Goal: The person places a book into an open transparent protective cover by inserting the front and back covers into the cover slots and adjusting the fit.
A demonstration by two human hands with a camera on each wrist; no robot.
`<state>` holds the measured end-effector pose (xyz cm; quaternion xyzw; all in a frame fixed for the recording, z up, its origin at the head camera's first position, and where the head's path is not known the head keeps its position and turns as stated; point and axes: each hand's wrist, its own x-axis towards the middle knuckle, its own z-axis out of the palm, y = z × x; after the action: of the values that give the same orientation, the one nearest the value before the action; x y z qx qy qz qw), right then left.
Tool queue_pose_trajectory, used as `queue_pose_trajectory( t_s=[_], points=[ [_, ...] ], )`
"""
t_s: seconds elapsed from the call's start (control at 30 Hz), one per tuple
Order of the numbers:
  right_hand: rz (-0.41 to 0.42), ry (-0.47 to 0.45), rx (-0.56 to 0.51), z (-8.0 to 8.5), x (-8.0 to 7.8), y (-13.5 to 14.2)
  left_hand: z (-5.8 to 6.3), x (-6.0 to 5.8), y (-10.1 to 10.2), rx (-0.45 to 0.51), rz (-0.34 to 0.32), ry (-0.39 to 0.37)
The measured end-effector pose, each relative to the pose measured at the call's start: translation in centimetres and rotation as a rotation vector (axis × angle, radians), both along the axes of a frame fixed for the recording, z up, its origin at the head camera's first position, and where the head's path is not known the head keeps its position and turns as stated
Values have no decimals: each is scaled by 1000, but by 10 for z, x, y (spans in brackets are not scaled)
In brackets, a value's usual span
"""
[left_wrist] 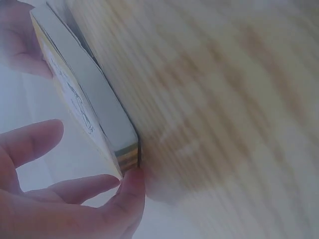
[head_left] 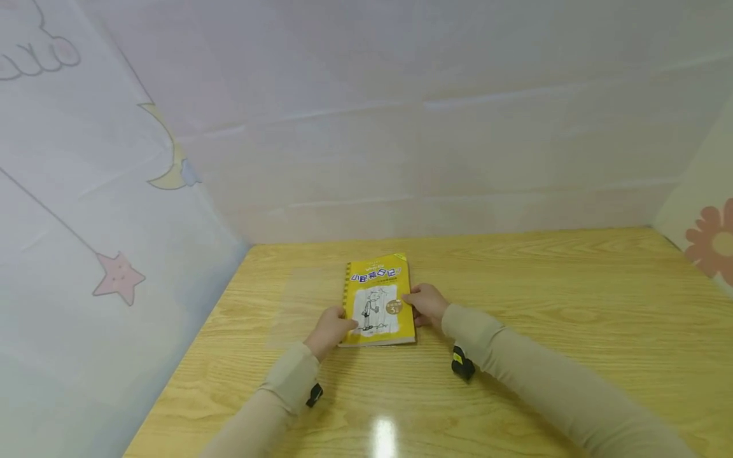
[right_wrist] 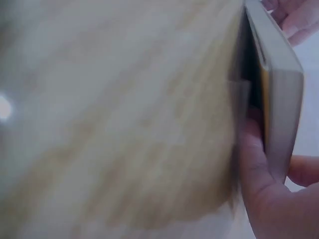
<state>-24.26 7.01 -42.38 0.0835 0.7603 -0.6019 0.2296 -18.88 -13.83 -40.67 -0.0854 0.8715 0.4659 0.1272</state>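
A yellow paperback book (head_left: 378, 299) with a cartoon figure on its cover lies face up on the wooden table. My right hand (head_left: 428, 304) grips its right edge, thumb on the cover and fingers underneath. In the right wrist view that side of the book (right_wrist: 284, 84) is raised off the table, with a dark gap below. My left hand (head_left: 332, 331) is at the spine side. Its fingertips (left_wrist: 132, 181) touch the spine's lower corner, while the thumb stands apart from the cover. A faint see-through sheet (head_left: 306, 305) appears to lie left of the book.
The wooden table (head_left: 544, 299) meets a pale cloth wall (head_left: 412, 159) at the back. Another cloth with a star and moon (head_left: 120, 277) borders the left, and a flower print (head_left: 712, 245) is at the right. Light glares near the front.
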Motion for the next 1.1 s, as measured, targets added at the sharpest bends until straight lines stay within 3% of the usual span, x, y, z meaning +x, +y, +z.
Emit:
queue_pose_trajectory(
  t_s=[0.3,0.57,0.77,0.9,1.1],
  points=[
    [56,-7,41,7,1,2,0,1,3,23,-16,10],
    [232,75,192,19,2,-1,3,2,2,13,-38,-15],
    [311,135,277,19,2,1,2,3,4,15,-42,-14],
    [304,152,270,14,2,4,4,4,4,18,-47,-14],
    [207,132,196,6,2,3,4,4,0,25,-85,-4]
  ],
)
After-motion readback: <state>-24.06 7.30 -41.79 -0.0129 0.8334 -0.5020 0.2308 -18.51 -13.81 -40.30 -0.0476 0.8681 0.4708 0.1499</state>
